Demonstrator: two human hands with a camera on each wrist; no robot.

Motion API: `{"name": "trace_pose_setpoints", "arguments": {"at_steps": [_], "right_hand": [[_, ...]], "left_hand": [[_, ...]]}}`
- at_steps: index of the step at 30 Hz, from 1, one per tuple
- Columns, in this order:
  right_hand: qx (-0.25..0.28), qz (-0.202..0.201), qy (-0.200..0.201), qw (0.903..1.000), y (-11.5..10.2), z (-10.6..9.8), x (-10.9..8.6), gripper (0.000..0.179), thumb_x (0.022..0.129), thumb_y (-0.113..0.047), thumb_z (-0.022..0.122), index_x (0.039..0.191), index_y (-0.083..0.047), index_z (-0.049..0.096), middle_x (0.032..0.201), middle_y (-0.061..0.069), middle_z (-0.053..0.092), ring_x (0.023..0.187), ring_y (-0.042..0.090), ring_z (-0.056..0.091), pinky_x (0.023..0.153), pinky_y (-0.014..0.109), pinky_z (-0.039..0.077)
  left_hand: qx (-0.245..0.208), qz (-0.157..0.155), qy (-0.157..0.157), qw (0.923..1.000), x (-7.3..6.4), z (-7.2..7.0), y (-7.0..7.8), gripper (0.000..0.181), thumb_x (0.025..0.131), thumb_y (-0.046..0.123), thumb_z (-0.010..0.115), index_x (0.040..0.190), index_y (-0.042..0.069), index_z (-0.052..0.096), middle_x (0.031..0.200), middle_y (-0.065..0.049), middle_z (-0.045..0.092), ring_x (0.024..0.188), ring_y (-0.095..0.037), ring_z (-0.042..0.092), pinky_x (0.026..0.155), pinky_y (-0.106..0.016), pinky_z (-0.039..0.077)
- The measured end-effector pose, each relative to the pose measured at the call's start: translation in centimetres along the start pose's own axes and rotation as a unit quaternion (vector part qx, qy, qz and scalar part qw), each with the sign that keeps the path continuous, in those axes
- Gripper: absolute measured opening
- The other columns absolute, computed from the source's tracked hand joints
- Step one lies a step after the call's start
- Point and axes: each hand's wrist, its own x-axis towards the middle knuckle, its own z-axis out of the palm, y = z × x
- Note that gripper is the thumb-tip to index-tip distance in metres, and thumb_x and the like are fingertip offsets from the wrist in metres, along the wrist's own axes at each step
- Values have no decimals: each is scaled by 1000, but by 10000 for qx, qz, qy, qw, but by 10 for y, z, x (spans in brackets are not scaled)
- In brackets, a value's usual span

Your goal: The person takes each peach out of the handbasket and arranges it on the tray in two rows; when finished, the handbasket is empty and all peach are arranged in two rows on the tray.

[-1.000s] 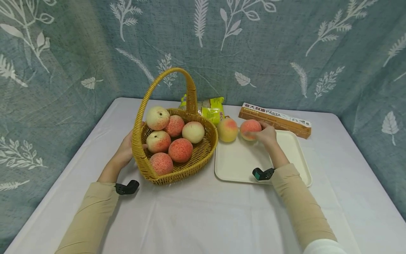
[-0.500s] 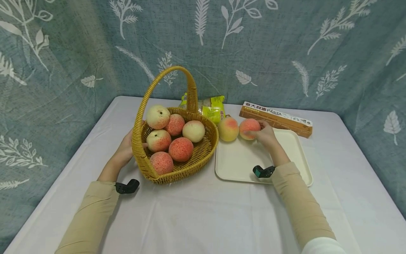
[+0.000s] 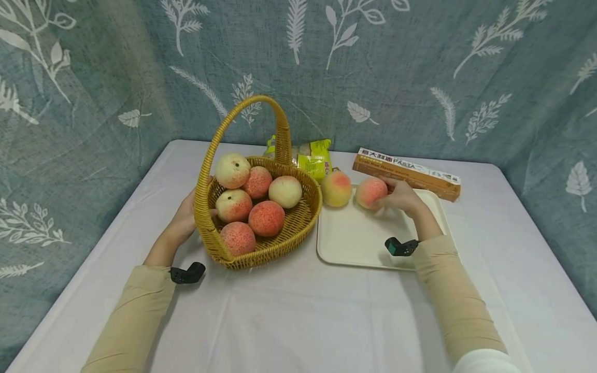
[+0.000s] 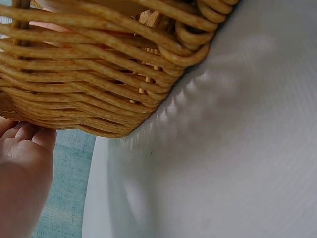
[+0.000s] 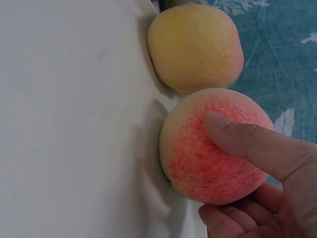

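Observation:
My left hand [image 3: 184, 220] grips the left rim of a woven basket [image 3: 275, 253], its thumb tip showing inside. In the left wrist view the basket's wicker side [image 4: 99, 74] hides part of the fingers. Several red and cream peaches lie in the basket, one dark pink peach [image 3: 266, 218] near the middle. Over the back of a cream tray [image 3: 359, 241], my right hand [image 3: 404, 199] holds a pink peach [image 3: 371, 193]. In the right wrist view the thumb presses on this peach [image 5: 213, 163] and the fingers curl beneath. A yellow-and-red peach [image 3: 336, 189] sits close by on the tray's back left corner.
A brown and white pasta box [image 3: 406, 173] lies behind the tray. Behind the basket is a yellow-green packet [image 3: 314, 159]. The basket's tall arched handle [image 3: 219, 137] rises over its left part. A patterned curtain [image 3: 396, 77] hangs behind the table.
My right hand has shifted to the right, and the pink peach with it by a little, widening its gap from the yellow-and-red one. My left hand and the basket stay in place.

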Motion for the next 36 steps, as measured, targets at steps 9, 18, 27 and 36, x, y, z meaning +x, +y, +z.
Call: {"name": "trace_pose_setpoints", "arguments": {"at_steps": [9, 18, 27, 36], "right_hand": [[335, 24, 452, 9984, 1, 11, 7, 84, 78, 1, 75, 149, 6, 30, 145, 27, 41, 133, 36, 41, 108, 43, 37], [47, 65, 471, 9989, -5, 12, 5, 84, 79, -6, 75, 149, 6, 30, 146, 27, 40, 134, 38, 39, 109, 45, 35], [-138, 17, 630, 9979, -27, -2, -4, 89, 86, -8, 69, 154, 3, 13, 158, 20, 18, 143, 37, 23, 113, 45, 28], [-200, -568, 657, 9960, -62, 12, -12, 92, 83, -15, 77, 155, -3, 20, 159, 14, 22, 142, 34, 28, 111, 47, 32]], "left_hand": [[52, 72, 14, 10000, 1, -1, -1, 89, 82, -6, 59, 155, -1, 8, 160, -21, 10, 147, -35, 6, 117, -51, 6], [37, 34, 36, 10000, 2, -2, -2, 88, 83, -5, 59, 154, -2, 9, 159, -22, 12, 146, -37, 8, 116, -52, 7], [-39, -85, -5, 10000, 1, -1, -4, 88, 83, -7, 58, 155, 0, 9, 160, -21, 13, 146, -37, 9, 116, -53, 9], [-109, -79, -18, 9999, 2, 0, -3, 89, 83, -7, 58, 155, 1, 8, 160, -21, 11, 146, -37, 8, 116, -52, 8]]}}
